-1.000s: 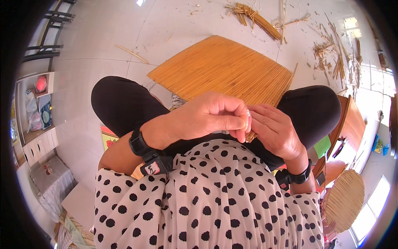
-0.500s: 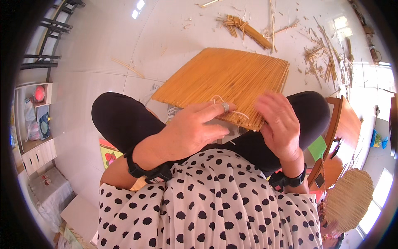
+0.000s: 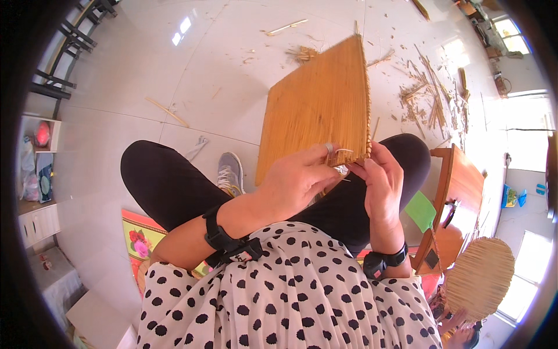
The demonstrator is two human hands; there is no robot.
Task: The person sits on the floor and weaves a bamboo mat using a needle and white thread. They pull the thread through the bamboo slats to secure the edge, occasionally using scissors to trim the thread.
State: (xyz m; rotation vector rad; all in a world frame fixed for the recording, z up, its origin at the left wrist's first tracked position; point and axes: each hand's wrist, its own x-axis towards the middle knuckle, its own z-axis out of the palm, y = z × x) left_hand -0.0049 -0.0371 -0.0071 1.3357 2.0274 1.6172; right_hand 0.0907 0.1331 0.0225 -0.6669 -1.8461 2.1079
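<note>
A panel of straw-coloured stalks laid side by side stands tilted up in front of me, its right edge showing the row of stalk ends. My left hand, with a ring on one finger, grips the panel's near lower edge with its thumb and fingers. White string shows at that edge beside the fingertips. My right hand is closed at the panel's near right corner, thumb and fingers pinching there. Whether the right fingertips hold stalk ends or the string, I cannot make out.
Loose stalks and scraps litter the floor at the far right. A wooden cabinet with a green sheet stands at right. Behind it, another person's hand is at a round stalk panel. Shelves stand at left.
The panel has swung from lying slanted to a steeper, more upright tilt. My right hand, blurred and open before, has closed onto its near right corner.
</note>
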